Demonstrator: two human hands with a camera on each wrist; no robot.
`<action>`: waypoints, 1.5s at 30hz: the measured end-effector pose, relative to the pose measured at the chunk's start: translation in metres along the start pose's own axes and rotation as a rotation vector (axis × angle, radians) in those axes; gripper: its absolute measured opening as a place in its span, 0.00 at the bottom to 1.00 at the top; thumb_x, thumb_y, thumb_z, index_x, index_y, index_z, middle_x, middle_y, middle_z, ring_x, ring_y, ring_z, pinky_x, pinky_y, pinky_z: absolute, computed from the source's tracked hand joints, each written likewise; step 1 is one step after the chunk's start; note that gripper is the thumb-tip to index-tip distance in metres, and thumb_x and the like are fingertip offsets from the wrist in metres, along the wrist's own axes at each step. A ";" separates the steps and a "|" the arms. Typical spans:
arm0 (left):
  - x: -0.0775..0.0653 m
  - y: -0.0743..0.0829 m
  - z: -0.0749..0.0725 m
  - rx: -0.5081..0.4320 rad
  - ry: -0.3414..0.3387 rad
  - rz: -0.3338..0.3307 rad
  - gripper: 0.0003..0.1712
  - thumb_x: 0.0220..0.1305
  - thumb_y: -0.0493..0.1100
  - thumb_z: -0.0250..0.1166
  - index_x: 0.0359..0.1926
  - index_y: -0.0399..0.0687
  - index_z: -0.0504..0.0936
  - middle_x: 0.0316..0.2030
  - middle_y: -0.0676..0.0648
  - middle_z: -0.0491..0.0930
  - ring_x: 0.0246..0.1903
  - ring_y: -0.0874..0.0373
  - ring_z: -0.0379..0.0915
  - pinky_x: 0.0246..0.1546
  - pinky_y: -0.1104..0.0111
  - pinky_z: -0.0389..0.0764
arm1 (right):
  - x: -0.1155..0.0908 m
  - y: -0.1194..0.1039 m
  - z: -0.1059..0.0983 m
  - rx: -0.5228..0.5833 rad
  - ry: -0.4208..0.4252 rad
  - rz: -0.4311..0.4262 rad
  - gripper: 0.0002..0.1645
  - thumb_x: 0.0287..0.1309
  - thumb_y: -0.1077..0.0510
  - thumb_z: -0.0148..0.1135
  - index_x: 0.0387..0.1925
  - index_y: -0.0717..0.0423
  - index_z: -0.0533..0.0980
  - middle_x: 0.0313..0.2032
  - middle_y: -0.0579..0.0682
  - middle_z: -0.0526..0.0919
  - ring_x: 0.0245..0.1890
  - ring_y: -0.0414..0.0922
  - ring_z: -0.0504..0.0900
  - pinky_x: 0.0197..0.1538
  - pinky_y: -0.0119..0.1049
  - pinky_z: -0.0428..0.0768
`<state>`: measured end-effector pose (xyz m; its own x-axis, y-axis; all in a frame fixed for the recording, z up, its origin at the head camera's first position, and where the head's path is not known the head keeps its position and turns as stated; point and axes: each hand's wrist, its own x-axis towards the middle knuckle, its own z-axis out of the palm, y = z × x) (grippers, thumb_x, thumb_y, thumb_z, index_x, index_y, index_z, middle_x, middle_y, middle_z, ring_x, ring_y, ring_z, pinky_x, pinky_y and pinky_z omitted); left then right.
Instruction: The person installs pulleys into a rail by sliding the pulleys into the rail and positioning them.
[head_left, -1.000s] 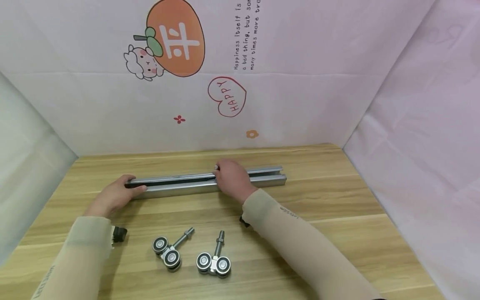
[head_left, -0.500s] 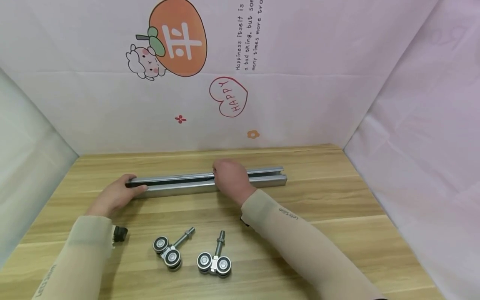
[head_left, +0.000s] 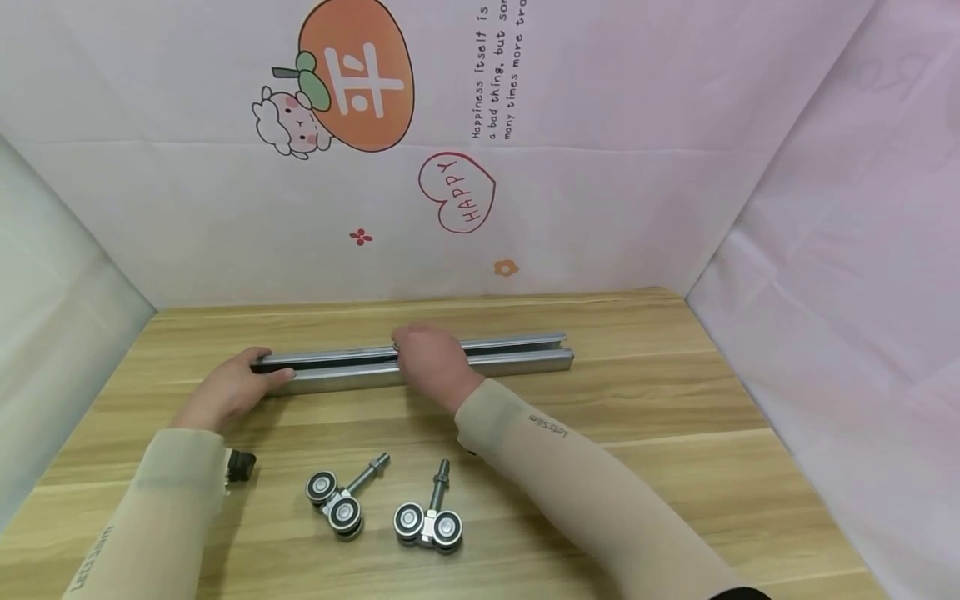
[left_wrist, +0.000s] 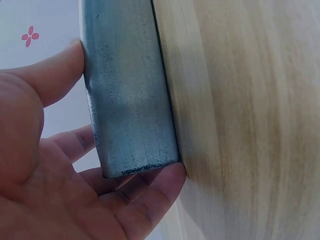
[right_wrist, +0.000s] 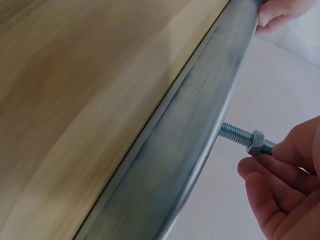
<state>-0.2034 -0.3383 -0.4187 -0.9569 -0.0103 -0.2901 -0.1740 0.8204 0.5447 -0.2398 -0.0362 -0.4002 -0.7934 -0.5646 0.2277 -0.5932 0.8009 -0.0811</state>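
A slotted metal rail point(head_left: 345, 377) lies across the table, its slot facing up. At its left end is my left hand point(head_left: 232, 389), thumb and fingers round the rail; the left wrist view shows the fingertips at the rail's end point(left_wrist: 131, 100). Further right along the rail, my right hand point(head_left: 435, 363) pinches the end of a threaded bolt point(right_wrist: 235, 134) that sticks out of the slot. A hex nut point(right_wrist: 255, 142) sits on the bolt near the fingertips. Whatever the bolt joins to inside the rail is hidden.
In front of the rail lie two roller trolleys, a left one point(head_left: 344, 515) and a right one point(head_left: 428, 528), each with wheels and a threaded stem. A printed white cloth point(head_left: 600, 208) hangs behind the wooden table point(head_left: 660, 417), with plain cloth at both sides.
My right hand has slid left along the rail with the bolt in its fingers, mostly in the last half second. The left hand, the rail and both trolleys have stayed in place.
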 end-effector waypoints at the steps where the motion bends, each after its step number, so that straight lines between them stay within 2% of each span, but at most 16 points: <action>1: 0.000 0.000 0.000 -0.001 -0.001 0.000 0.60 0.65 0.75 0.53 0.75 0.30 0.50 0.69 0.20 0.51 0.65 0.21 0.48 0.60 0.32 0.56 | 0.002 -0.003 0.000 0.007 -0.023 0.003 0.14 0.68 0.66 0.52 0.45 0.52 0.82 0.37 0.45 0.85 0.31 0.36 0.79 0.32 0.27 0.78; 5: 0.000 0.001 0.001 -0.004 -0.001 0.001 0.60 0.65 0.75 0.53 0.75 0.29 0.50 0.68 0.20 0.51 0.65 0.21 0.48 0.60 0.32 0.56 | 0.008 -0.014 0.000 0.034 -0.115 0.005 0.19 0.70 0.64 0.52 0.58 0.52 0.79 0.51 0.47 0.83 0.49 0.39 0.81 0.48 0.29 0.79; 7: 0.000 0.002 0.002 -0.007 -0.002 0.000 0.60 0.65 0.75 0.53 0.74 0.29 0.50 0.68 0.20 0.51 0.65 0.21 0.48 0.61 0.33 0.56 | 0.010 -0.018 0.001 0.036 -0.140 -0.003 0.21 0.70 0.62 0.53 0.62 0.52 0.76 0.55 0.46 0.81 0.53 0.40 0.79 0.53 0.29 0.77; 12: -0.001 0.002 0.002 -0.015 -0.003 -0.017 0.58 0.67 0.72 0.54 0.75 0.30 0.50 0.69 0.19 0.51 0.65 0.21 0.47 0.61 0.32 0.55 | 0.015 -0.027 0.006 0.021 -0.145 -0.042 0.23 0.71 0.60 0.52 0.65 0.53 0.75 0.56 0.47 0.80 0.54 0.40 0.78 0.55 0.30 0.76; 19: -0.002 0.002 0.001 -0.038 -0.010 -0.029 0.57 0.67 0.71 0.56 0.75 0.30 0.49 0.69 0.19 0.49 0.66 0.20 0.46 0.61 0.32 0.54 | 0.020 -0.039 0.009 0.011 -0.170 -0.087 0.27 0.71 0.60 0.51 0.69 0.54 0.70 0.63 0.47 0.76 0.62 0.40 0.74 0.60 0.27 0.71; 30: -0.003 0.005 0.002 -0.060 -0.021 -0.039 0.55 0.68 0.68 0.57 0.75 0.30 0.49 0.68 0.19 0.51 0.66 0.22 0.48 0.61 0.33 0.56 | 0.027 -0.060 0.010 0.022 -0.199 -0.090 0.34 0.67 0.61 0.58 0.73 0.52 0.65 0.69 0.45 0.70 0.67 0.39 0.68 0.62 0.27 0.69; 39: -0.001 0.005 0.001 -0.068 -0.009 -0.027 0.53 0.68 0.68 0.57 0.74 0.31 0.51 0.68 0.19 0.53 0.65 0.22 0.50 0.60 0.33 0.57 | 0.037 -0.074 0.010 0.081 -0.250 -0.083 0.37 0.68 0.61 0.58 0.76 0.49 0.60 0.71 0.42 0.65 0.69 0.37 0.63 0.66 0.27 0.62; 45: -0.001 0.004 -0.001 -0.058 -0.003 -0.012 0.51 0.69 0.66 0.57 0.73 0.31 0.52 0.67 0.19 0.54 0.65 0.21 0.51 0.60 0.33 0.58 | 0.043 -0.083 0.013 0.080 -0.246 -0.097 0.36 0.69 0.60 0.58 0.75 0.48 0.61 0.71 0.41 0.66 0.69 0.36 0.63 0.66 0.25 0.61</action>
<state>-0.2030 -0.3354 -0.4155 -0.9539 -0.0185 -0.2995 -0.1990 0.7859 0.5854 -0.2268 -0.1293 -0.3960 -0.7355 -0.6775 -0.0039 -0.6695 0.7276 -0.1493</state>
